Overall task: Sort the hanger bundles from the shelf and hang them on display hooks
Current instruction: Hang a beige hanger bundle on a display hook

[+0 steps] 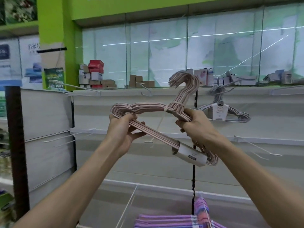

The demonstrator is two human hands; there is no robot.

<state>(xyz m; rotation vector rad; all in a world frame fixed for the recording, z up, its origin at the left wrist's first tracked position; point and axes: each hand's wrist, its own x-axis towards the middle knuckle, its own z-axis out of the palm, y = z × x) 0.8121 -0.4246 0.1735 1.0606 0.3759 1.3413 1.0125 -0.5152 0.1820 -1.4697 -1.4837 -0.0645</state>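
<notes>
Purple hangers (166,222) lie lowest, nearest. Above them both hands hold up the pink bundle (154,109) — left hand (125,130) grips its left shoulder, right hand (195,127) clamps near the neck. Beyond, a grey bundle (227,109) hangs on a hook (230,83).

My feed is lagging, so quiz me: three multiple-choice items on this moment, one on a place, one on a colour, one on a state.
1. Where does the grey hanger bundle hang?
A. on a display hook right of the held bundle
B. on the floor
C. in the left hand

2. What colour is the held hanger bundle?
A. green
B. pale pink
C. black

3. How is the held bundle carried?
A. left hand alone
B. resting on a shelf
C. gripped by both hands

Answers:
1 A, it hangs from a hook at upper right.
2 B, its wires are pale pink, tied at the neck.
3 C, the left hand holds one shoulder end, and the right hand has its grip near the neck.
</notes>
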